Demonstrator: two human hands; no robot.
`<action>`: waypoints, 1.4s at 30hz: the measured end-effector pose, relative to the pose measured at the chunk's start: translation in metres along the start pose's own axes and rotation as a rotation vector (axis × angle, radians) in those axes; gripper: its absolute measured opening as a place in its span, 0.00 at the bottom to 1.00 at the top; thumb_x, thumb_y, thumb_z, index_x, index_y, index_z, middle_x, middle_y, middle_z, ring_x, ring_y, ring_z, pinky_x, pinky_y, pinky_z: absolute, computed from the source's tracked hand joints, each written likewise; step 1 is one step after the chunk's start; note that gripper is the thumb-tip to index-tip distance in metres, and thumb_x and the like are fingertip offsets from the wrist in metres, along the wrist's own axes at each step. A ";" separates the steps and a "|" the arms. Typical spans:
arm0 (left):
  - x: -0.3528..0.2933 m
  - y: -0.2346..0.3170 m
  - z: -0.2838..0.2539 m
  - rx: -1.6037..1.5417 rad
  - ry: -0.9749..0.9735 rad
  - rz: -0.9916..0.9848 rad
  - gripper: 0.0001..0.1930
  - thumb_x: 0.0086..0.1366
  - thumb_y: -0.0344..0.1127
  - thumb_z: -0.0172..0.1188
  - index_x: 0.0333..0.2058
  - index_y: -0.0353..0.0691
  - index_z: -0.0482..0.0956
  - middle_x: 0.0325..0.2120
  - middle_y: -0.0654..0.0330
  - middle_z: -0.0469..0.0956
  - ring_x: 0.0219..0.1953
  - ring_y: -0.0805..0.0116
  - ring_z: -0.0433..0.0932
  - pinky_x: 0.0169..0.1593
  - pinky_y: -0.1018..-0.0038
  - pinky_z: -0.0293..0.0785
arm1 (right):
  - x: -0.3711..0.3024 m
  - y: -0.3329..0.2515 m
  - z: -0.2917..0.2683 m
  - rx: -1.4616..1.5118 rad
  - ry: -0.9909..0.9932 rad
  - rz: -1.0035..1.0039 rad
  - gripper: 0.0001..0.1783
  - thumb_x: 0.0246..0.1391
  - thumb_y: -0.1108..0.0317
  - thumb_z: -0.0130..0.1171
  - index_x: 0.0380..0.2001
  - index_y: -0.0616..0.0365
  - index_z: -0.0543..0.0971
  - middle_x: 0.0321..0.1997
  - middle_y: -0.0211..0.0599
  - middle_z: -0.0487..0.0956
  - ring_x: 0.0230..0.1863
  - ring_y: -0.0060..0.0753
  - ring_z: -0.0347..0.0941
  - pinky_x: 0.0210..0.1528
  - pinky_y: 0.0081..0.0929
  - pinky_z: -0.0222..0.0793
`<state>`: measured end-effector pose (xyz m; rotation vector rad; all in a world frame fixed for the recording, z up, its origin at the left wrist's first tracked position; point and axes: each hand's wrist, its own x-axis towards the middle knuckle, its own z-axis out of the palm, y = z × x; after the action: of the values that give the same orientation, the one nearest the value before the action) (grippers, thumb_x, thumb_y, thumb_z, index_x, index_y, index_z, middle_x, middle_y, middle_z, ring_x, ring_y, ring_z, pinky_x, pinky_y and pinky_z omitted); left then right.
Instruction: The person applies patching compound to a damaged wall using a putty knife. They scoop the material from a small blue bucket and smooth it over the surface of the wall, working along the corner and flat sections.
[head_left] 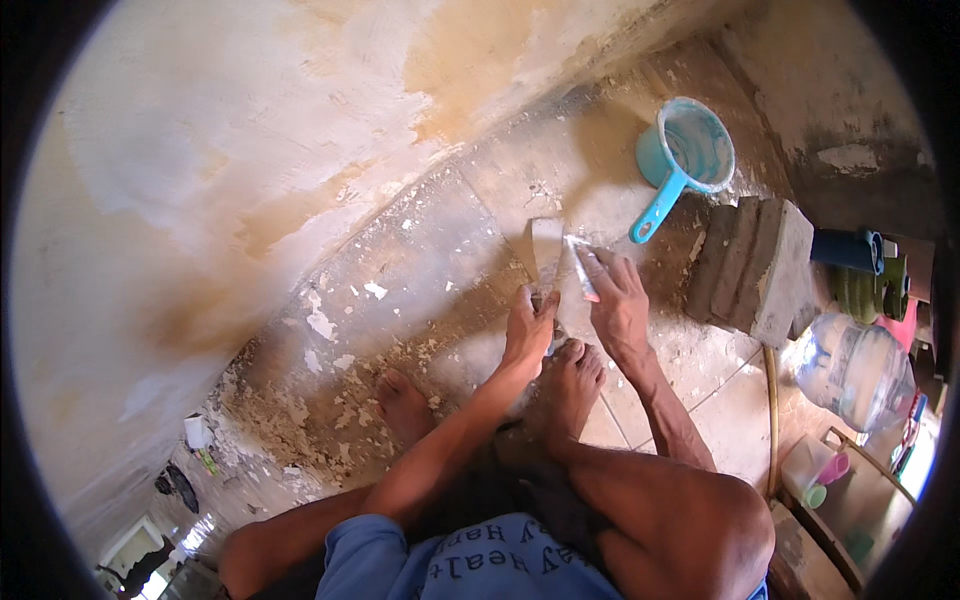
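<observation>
My left hand [530, 328] is closed round the handle of a putty knife [546, 243], its broad pale blade pointing away from me. Close beside it, my right hand [617, 296] grips a small flat piece [580, 262] smeared with white along its edge; the fingers cover most of it, so its kind is unclear. The two tools are near each other, low over the floor between wall and feet. Farther off to the right stands a light-blue water dipper [686, 150], coated inside with whitish paste, its handle toward me.
A patchy plastered wall [260, 150] runs along the left. Paint flakes [320, 318] litter the tiled floor [715, 400]. At right are stacked grey blocks [755, 265], a large clear water bottle [858, 370], a hose [772, 420] and plastic containers [808, 465]. My bare feet [575, 390] are below my hands.
</observation>
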<state>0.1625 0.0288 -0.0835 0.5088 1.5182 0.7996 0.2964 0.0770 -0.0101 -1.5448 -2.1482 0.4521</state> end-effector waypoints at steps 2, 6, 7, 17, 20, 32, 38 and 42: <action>0.011 -0.018 -0.003 0.048 -0.046 -0.041 0.07 0.70 0.33 0.52 0.44 0.39 0.68 0.26 0.61 0.72 0.22 0.72 0.72 0.23 0.72 0.74 | -0.001 0.000 0.003 -0.058 -0.063 -0.124 0.24 0.48 0.74 0.54 0.52 0.57 0.76 0.50 0.38 0.75 0.49 0.44 0.71 0.52 0.37 0.70; 0.001 0.006 0.002 -0.021 -0.145 -0.141 0.13 0.69 0.35 0.54 0.47 0.35 0.66 0.24 0.55 0.74 0.18 0.67 0.73 0.20 0.68 0.70 | -0.013 0.012 0.028 -0.151 -0.227 -0.225 0.24 0.50 0.57 0.56 0.47 0.60 0.76 0.49 0.37 0.72 0.48 0.42 0.69 0.50 0.36 0.69; 0.001 0.005 0.002 -0.015 -0.137 -0.115 0.11 0.70 0.34 0.52 0.45 0.36 0.66 0.21 0.57 0.73 0.16 0.67 0.72 0.18 0.70 0.69 | -0.010 0.013 0.033 -0.195 -0.209 -0.251 0.24 0.50 0.56 0.56 0.47 0.60 0.76 0.48 0.37 0.72 0.47 0.42 0.69 0.49 0.36 0.69; -0.008 0.026 0.004 0.139 -0.110 -0.088 0.11 0.71 0.35 0.50 0.48 0.39 0.65 0.17 0.57 0.72 0.13 0.68 0.73 0.15 0.70 0.66 | 0.012 0.019 0.043 -0.259 -0.259 -0.295 0.17 0.44 0.61 0.61 0.37 0.58 0.78 0.43 0.35 0.71 0.44 0.40 0.68 0.44 0.35 0.68; -0.003 0.029 -0.002 0.128 -0.130 -0.059 0.10 0.71 0.33 0.49 0.48 0.38 0.63 0.17 0.58 0.71 0.13 0.69 0.73 0.14 0.72 0.65 | 0.026 0.010 0.042 -0.260 -0.306 -0.233 0.21 0.46 0.55 0.60 0.39 0.58 0.78 0.44 0.36 0.70 0.46 0.40 0.66 0.46 0.38 0.67; -0.012 0.029 0.006 0.111 -0.086 -0.049 0.09 0.71 0.33 0.47 0.48 0.39 0.66 0.18 0.58 0.72 0.13 0.69 0.73 0.15 0.71 0.66 | 0.007 0.015 0.052 -0.276 -0.190 -0.285 0.21 0.48 0.54 0.59 0.39 0.59 0.78 0.43 0.37 0.70 0.44 0.40 0.67 0.46 0.37 0.68; -0.002 0.011 0.000 0.079 -0.153 -0.079 0.10 0.68 0.29 0.50 0.46 0.35 0.64 0.20 0.56 0.72 0.15 0.67 0.75 0.16 0.69 0.69 | 0.038 0.017 0.052 -0.367 -0.300 -0.219 0.16 0.48 0.62 0.58 0.38 0.60 0.78 0.43 0.36 0.70 0.45 0.40 0.67 0.44 0.35 0.68; -0.007 0.015 0.012 0.298 -0.144 -0.054 0.18 0.62 0.25 0.51 0.51 0.36 0.64 0.23 0.51 0.76 0.17 0.62 0.77 0.18 0.66 0.71 | 0.004 0.016 0.039 -0.255 -0.264 -0.230 0.19 0.47 0.67 0.58 0.44 0.61 0.76 0.44 0.37 0.71 0.41 0.41 0.67 0.44 0.35 0.69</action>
<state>0.1728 0.0352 -0.0675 0.7269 1.5173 0.4857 0.2873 0.0859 -0.0510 -1.4033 -2.6399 0.3286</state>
